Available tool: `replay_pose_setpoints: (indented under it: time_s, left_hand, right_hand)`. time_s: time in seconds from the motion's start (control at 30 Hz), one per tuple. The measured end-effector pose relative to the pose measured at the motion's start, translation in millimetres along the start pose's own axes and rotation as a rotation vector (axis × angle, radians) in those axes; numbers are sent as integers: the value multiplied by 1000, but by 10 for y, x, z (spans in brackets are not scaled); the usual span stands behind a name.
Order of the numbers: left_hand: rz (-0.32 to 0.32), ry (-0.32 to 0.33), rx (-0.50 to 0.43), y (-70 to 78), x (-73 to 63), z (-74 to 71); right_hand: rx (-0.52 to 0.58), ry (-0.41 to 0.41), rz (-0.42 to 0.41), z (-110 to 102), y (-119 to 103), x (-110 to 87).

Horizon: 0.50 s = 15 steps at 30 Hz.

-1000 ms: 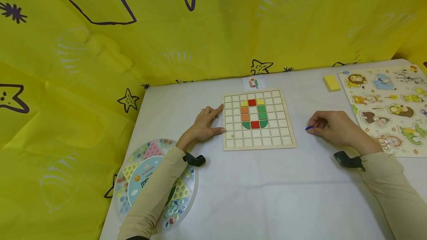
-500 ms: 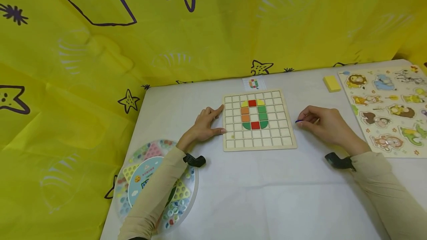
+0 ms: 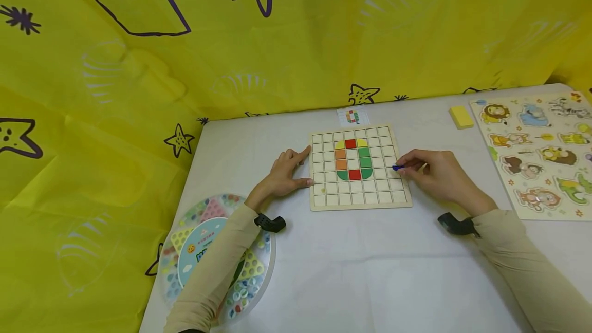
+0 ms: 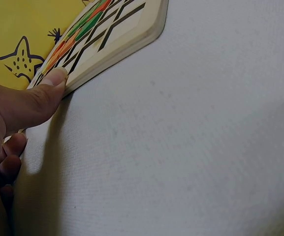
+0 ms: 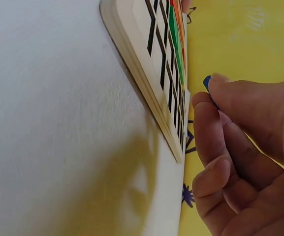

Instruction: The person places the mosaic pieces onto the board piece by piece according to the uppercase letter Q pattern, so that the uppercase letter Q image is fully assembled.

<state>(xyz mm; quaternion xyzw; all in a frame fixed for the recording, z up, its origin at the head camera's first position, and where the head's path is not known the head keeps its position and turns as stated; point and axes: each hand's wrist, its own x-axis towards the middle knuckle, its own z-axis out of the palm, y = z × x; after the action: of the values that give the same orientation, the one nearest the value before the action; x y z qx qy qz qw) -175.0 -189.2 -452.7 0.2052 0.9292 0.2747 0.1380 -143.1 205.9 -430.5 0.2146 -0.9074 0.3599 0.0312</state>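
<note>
A square wooden grid board [image 3: 339, 199] lies on the table, with red, yellow, orange and green tiles forming a ring in its cells. At its left edge my left hand [image 3: 283, 174] steadies it, index finger and thumb stretched apart and touching the rim. The left wrist view has the thumb [image 4: 41, 101] on the board's edge. My right hand [image 3: 430, 169] pinches a small blue tile [image 3: 396, 167] between thumb and fingers, over the board's right edge. In the right wrist view most of that blue tile [image 5: 206, 82] is hidden by the fingertips.
Behind the board lies a small pattern card [image 3: 353, 115]. A yellow block [image 3: 461, 116] and an animal puzzle board [image 3: 532, 140] are on the right. A round marble game board [image 3: 265, 276] sits under the left forearm. A yellow patterned cloth [image 3: 296, 55] hangs behind the table.
My right hand has moved left with the blue tile, from beside the animal puzzle to the grid board's right edge. My left hand stays at the left edge.
</note>
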Motion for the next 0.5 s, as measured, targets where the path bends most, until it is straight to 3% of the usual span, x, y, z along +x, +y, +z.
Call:
replay_pose_setpoints:
  time_s: [0.5]
  left_hand:
    - [9, -2, -7, 8, -9, -9]
  right_hand:
    - [65, 4, 79, 135, -59, 62]
